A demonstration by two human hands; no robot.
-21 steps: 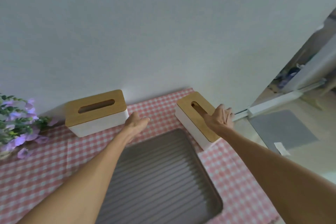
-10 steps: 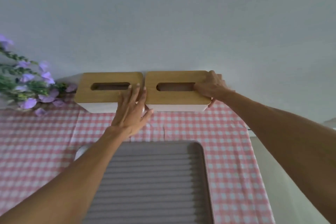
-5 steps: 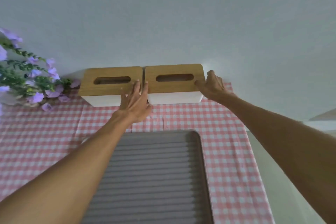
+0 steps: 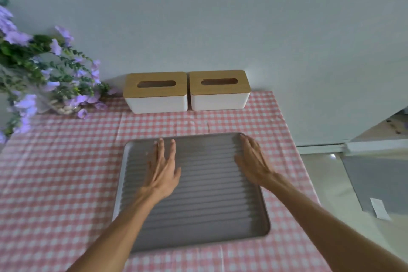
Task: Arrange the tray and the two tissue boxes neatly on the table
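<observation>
The tray (image 4: 198, 210) is a grey rounded rectangle with a raised rim and a floor of ridges running side to side. It lies flat on the desk (image 4: 55, 172), which is covered by a pink and white checked cloth, and its far edge is roughly parallel to the wall (image 4: 220, 17).

Beyond the tray's far edge, against the wall, stand two tissue boxes. The left box (image 4: 155, 93) and the right box (image 4: 219, 90) look alike: white bodies, rounded corners, wooden lids with a long oval slot. They sit side by side in one row with only a thin gap between them, well apart from the tray across a strip of bare cloth. Left of the tray's far corner, beside the left box, a bunch of purple flowers (image 4: 39, 73) with green leaves lies by the wall.

Both hands are over the tray's far half, palms down, fingers spread and pinching nothing. The left hand (image 4: 163, 170) is over the ridged floor, its fingertips near the far rim. The right hand (image 4: 254, 161) lies along the tray's right side, its fingertips at the far right corner. Whether either palm presses the tray cannot be told.
</observation>
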